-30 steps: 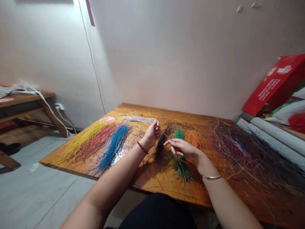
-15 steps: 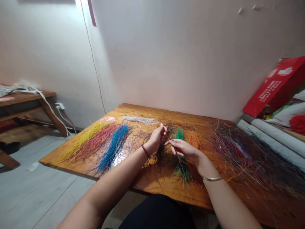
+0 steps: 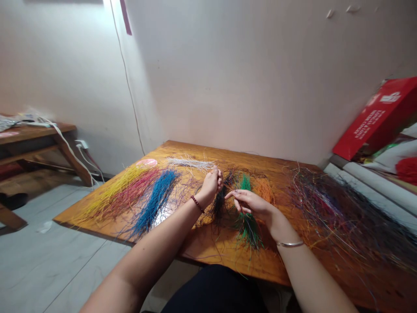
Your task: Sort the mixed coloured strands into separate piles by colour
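My left hand (image 3: 212, 184) is closed in a pinch above the middle of the table, with a beaded bracelet at its wrist. A thin orange wire (image 3: 228, 188) seems to run from its fingers toward my right hand (image 3: 250, 201). That hand is closed too, its fingertips pinching a few thin wires over the green wire bundle (image 3: 250, 228). A dark wire bundle (image 3: 219, 206) lies between the hands. Just right of the green one is an orange wire bundle (image 3: 264, 190). Behind my left hand lies a whitish wire bundle (image 3: 192, 163).
On the wooden table (image 3: 208, 256), blue (image 3: 156, 200), pink (image 3: 138, 191) and yellow wire bundles (image 3: 112, 195) lie at left. A large tangle of mixed wires (image 3: 339, 213) covers the right side. A red box (image 3: 374, 117) leans beyond it, near the wall.
My left hand has moved a little left, away from my right hand, and an orange wire now shows between them. My right hand has hardly moved.
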Motion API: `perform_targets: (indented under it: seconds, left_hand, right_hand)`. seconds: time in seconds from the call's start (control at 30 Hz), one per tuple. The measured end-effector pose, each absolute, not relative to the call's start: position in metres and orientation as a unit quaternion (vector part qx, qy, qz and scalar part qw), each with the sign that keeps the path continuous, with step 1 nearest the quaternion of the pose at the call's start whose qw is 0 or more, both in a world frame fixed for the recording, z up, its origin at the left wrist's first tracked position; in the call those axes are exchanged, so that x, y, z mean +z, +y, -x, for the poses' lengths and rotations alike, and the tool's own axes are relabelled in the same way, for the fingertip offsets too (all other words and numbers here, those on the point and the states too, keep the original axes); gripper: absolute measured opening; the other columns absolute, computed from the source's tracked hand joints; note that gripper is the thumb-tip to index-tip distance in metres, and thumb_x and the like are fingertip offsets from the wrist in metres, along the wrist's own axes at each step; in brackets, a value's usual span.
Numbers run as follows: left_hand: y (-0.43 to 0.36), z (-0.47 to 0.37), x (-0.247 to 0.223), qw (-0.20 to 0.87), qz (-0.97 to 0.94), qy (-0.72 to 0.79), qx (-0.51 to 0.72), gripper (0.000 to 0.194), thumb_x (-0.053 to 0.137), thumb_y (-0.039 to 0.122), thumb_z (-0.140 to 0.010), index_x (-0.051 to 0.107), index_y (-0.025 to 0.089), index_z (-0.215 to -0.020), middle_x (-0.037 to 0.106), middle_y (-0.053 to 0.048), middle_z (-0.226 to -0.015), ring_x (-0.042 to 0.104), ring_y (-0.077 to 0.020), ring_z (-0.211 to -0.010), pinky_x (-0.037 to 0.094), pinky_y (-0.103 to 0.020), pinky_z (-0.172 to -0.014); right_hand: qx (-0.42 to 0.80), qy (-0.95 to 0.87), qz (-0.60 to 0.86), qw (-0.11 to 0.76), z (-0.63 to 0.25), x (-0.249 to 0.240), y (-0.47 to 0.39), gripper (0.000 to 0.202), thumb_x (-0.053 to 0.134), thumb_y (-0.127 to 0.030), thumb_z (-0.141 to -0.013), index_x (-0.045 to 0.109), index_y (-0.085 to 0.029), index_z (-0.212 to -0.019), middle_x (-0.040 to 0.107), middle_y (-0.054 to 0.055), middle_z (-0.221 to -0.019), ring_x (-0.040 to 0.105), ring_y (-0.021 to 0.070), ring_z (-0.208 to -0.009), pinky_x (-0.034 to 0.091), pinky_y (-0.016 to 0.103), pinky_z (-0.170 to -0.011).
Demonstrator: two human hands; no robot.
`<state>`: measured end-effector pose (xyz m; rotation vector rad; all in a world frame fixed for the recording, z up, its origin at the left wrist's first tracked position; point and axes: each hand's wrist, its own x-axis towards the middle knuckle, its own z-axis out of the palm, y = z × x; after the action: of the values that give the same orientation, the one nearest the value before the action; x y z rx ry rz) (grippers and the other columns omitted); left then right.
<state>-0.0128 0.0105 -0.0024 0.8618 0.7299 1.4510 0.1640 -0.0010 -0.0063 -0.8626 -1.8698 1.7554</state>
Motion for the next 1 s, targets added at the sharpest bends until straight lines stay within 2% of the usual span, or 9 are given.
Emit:
perform_targets:
  seconds: [0.17,0.33,0.5,1.0]
  left_hand:
    - [0.01,0.015,-0.003,0.6,-0.381,0.302,0.635,0.045,0.039,0.055,-0.096,0.045,0.017,-0.074,0.031,0.006,-0.051,0.024,-0.0054,-0.039,0.018,-0.015,-0.038]
    - [0.008,0.021,0.001,0.635,-0.372,0.256,0.627,0.052,0.038,0.063,-0.093,0.042,0.017,-0.068,0.021,0.007,-0.051,0.014,-0.0054,-0.039,0.009,-0.016,-0.037]
    - [0.008,0.024,0.006,0.656,-0.349,0.24,0.624,0.053,0.043,0.062,-0.092,0.036,0.017,-0.066,0.02,0.007,-0.055,0.015,-0.005,-0.041,0.008,-0.016,-0.038]
    - [0.013,0.035,0.013,0.646,-0.285,0.233,0.668,0.05,0.041,0.059,-0.094,0.04,0.017,-0.069,0.02,0.007,-0.054,0.015,-0.0047,-0.039,0.01,-0.016,-0.036]
  right_hand:
    - [0.636,-0.667,0.321,0.218,-0.163,-0.006,-0.002,0.039,0.051,-0.044,-0.093,0.066,-0.011,-0.108,0.057,-0.002,-0.058,0.033,0.0032,-0.036,0.021,0.019,-0.037]
    - [0.639,-0.664,0.32,0.217,-0.164,-0.006,-0.001,0.038,0.052,-0.043,-0.092,0.066,-0.012,-0.107,0.057,-0.002,-0.058,0.034,0.003,-0.036,0.021,0.019,-0.037]
    - [0.64,-0.663,0.319,0.219,-0.166,-0.007,0.0,0.037,0.052,-0.043,-0.092,0.066,-0.012,-0.108,0.057,-0.002,-0.059,0.034,0.0026,-0.036,0.021,0.018,-0.037]
    - [0.642,-0.659,0.322,0.224,-0.169,-0.006,0.001,0.037,0.054,-0.045,-0.091,0.065,-0.014,-0.108,0.056,-0.003,-0.059,0.03,0.003,-0.036,0.019,0.019,-0.037]
